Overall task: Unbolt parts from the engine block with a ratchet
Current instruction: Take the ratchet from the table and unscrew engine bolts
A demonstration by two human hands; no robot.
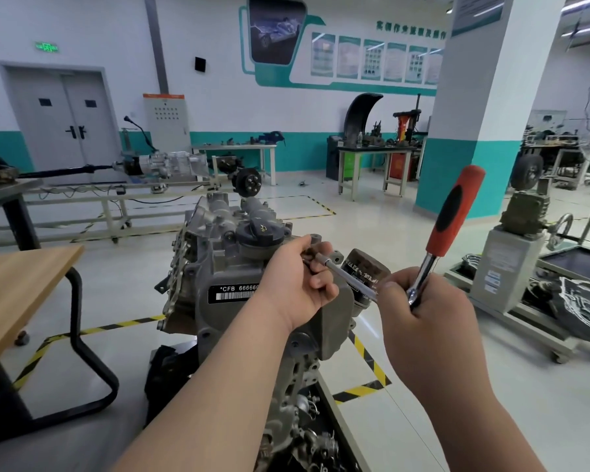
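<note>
Right hand (430, 321) fingers clamped round the ratchet (453, 212) near its head. Left hand (297, 284) fingers pinch the extension (341, 275) at the engine block (232, 267) top. Recommendation: seat the socket squarely before swinging.

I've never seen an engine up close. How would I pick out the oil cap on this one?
Find the grey engine in the middle and its black barcode label. Above the label, beside the knuckles of the left hand, sits the cap, a dark ribbed knob. Unlike the filter to its right, a lettered can, it bears a small yellow oil-can symbol.
</note>
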